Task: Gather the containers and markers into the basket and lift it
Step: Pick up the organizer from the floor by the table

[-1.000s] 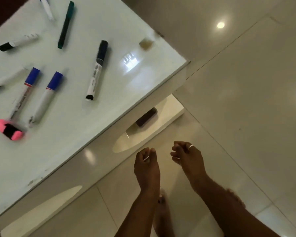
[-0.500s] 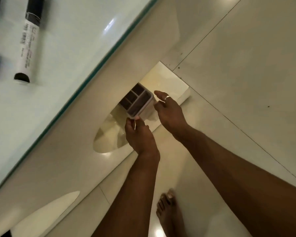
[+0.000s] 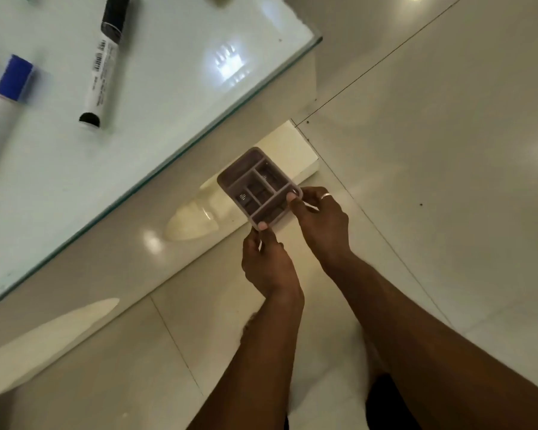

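Raised off the shelf (image 3: 292, 144), the basket (image 3: 258, 187) now hangs below the surface's (image 3: 168, 88) corner (left hand (image 3: 267, 265) and right hand (image 3: 320, 218) each pinch its rim). Keep it level while bringing it up to the markers (image 3: 101, 66).

Both the left hand (image 3: 269, 262) and right hand (image 3: 322, 221) grip a divided basket (image 3: 258, 187) below the glass table (image 3: 156, 97).

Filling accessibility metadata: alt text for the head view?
Both hands hold a small compartmented container by its near rim, the left hand at one corner and the right hand at the next, low beside a glass-topped table. A black-capped marker and a blue-capped marker lie on the table.
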